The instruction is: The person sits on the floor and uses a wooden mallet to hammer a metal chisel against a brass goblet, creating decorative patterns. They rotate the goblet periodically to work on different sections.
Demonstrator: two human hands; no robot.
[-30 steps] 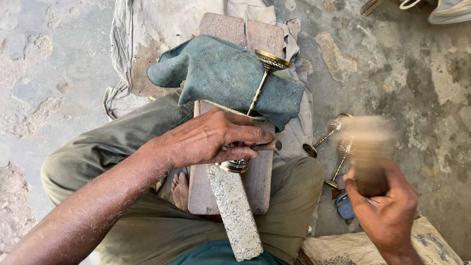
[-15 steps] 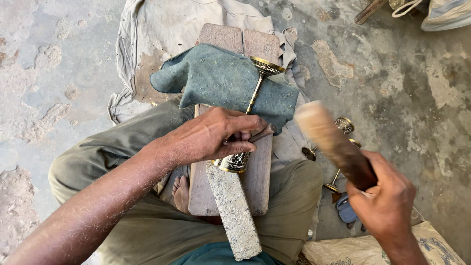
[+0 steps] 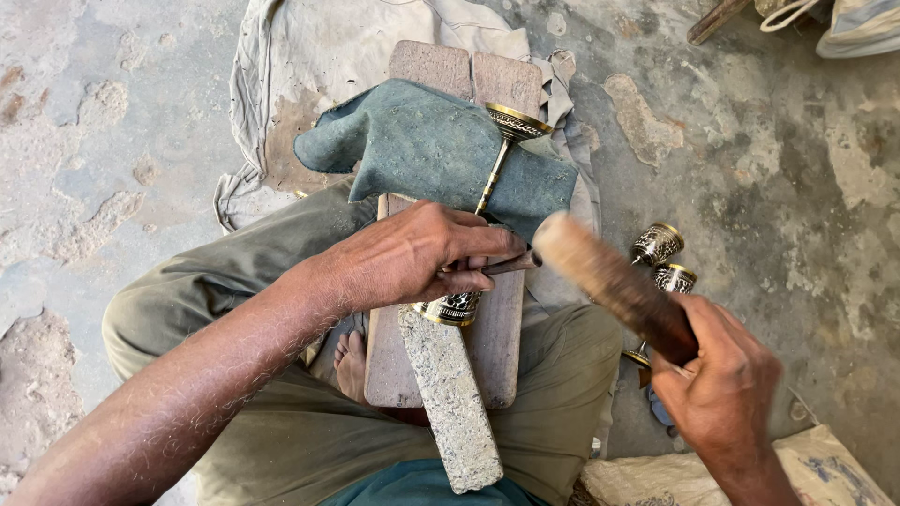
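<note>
Cracked concrete floor surrounds a wooden board [image 3: 487, 356]; left hand [image 3: 412, 258] pinches a chisel [image 3: 514, 264] on an engraved brass goblet [image 3: 469, 281], right hand [image 3: 727, 389] grips a mallet [image 3: 614, 281].

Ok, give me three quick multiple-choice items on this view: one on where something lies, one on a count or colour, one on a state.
1. Where does the goblet being worked on lie?
A. on the wooden board, across the blue-green cloth
B. on the bare floor
C. in a sack

2. How many other goblets lie on the floor by the right knee?
A. none
B. at least two
C. at least ten

3. What is the right hand doing?
A. resting open
B. gripping a wooden mallet
C. holding the cloth

Answers:
1. A, its stem crosses the cloth on the board.
2. B, two engraved cups show there.
3. B, its fingers wrap the mallet handle.
</note>
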